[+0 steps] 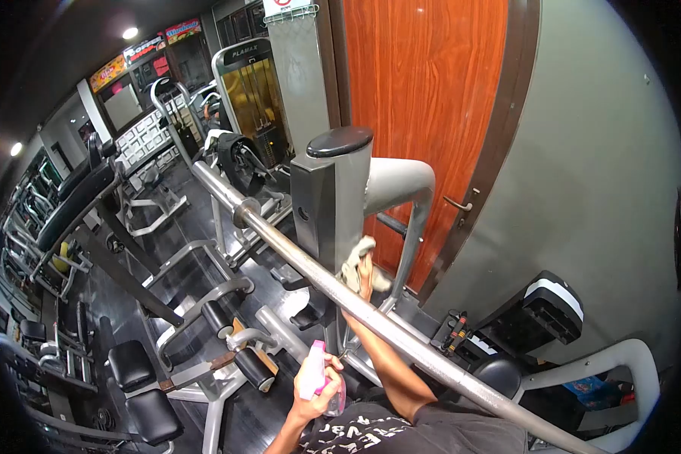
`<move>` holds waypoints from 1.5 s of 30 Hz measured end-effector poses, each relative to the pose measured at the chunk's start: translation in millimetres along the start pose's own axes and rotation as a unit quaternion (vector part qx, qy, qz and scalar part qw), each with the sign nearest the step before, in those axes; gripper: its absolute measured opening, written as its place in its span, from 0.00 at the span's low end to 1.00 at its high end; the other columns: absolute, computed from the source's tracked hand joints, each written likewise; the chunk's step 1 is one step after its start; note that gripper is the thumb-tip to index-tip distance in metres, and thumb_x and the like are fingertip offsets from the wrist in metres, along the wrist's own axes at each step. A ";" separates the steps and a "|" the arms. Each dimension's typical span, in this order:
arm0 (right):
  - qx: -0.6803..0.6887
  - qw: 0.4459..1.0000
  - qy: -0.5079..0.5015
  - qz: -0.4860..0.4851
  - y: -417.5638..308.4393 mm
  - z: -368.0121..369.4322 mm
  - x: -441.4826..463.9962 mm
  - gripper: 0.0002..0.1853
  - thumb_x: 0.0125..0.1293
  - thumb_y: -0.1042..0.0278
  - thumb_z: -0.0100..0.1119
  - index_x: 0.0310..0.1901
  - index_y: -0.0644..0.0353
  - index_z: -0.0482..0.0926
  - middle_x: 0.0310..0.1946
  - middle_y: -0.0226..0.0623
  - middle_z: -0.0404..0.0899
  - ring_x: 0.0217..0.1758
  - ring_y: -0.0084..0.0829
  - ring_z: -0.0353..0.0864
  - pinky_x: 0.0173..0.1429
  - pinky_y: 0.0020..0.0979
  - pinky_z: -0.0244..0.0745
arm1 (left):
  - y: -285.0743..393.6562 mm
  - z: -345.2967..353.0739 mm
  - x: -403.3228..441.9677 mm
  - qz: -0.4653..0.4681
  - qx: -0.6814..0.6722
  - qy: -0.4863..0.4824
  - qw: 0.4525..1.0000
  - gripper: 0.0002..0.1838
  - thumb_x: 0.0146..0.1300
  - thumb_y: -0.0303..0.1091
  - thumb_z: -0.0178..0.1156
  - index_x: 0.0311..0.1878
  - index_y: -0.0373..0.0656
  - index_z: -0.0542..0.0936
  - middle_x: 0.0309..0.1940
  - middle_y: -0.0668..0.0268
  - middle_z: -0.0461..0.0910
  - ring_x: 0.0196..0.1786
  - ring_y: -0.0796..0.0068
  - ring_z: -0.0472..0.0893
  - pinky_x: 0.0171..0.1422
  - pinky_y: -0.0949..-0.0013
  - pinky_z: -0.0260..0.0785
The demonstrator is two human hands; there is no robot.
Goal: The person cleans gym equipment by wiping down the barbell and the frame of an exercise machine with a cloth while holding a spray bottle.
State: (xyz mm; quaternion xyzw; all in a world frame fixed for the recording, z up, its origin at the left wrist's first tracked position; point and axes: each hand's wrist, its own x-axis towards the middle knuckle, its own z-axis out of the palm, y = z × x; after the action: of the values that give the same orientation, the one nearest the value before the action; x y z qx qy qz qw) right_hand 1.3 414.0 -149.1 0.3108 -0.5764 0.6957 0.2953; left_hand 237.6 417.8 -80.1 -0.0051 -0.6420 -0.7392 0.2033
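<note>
My left hand (303, 401) is wrapped round a spray bottle with a pink and white head (311, 371), close to my body at the bottom of the view. Part of the clear pinkish bottle shows below the fingers. Reaching out beyond the long metal bar (314, 270), my right hand (366, 278) presses a pale cloth (351, 274) to the side of the grey machine post (350, 198). The bar crosses in front of my right forearm. Some of the cloth hangs loose to the right of the hand.
A curved grey tube (412, 172) joins the post near a wooden door (424, 83). Left stands a bench frame with black rollers (217, 319) and black pads (153, 416). At right are a black and white step platform (541, 306) and a grey frame (628, 363).
</note>
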 end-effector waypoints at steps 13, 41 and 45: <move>0.117 0.956 0.027 0.267 5.0 -4.3 79.7 0.12 0.70 0.66 0.49 0.51 0.61 0.73 0.41 0.33 0.75 0.37 0.28 0.73 0.45 0.30 0.68 | 3.6 7.0 16.8 -0.001 -0.007 -0.104 0.995 0.26 0.60 0.24 0.60 0.60 0.35 0.62 0.44 0.50 0.70 0.32 0.74 0.77 0.38 0.71 0.71; -0.041 0.993 -0.107 -0.006 11.8 -50.1 -42.6 0.22 0.54 0.61 0.66 0.51 0.58 0.78 0.52 0.50 0.74 0.61 0.55 0.70 0.64 0.49 0.66 | -4.5 9.0 14.3 0.063 -0.081 0.014 0.995 0.25 0.62 0.28 0.59 0.59 0.33 0.61 0.43 0.54 0.71 0.30 0.76 0.76 0.38 0.74 0.70; 0.020 0.996 0.001 -0.085 -26.1 -43.2 43.0 0.22 0.54 0.67 0.67 0.52 0.58 0.77 0.53 0.52 0.73 0.60 0.49 0.72 0.62 0.46 0.68 | -3.5 8.4 16.4 0.064 -0.094 0.010 0.993 0.25 0.62 0.27 0.58 0.59 0.34 0.61 0.43 0.54 0.71 0.30 0.75 0.76 0.38 0.73 0.70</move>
State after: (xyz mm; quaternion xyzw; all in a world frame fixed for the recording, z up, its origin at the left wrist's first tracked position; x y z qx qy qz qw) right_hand -9.8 463.1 -105.9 0.3636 -0.5339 0.6798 0.3473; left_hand 219.4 421.3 -77.5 -0.0581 -0.5660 -0.7816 0.2556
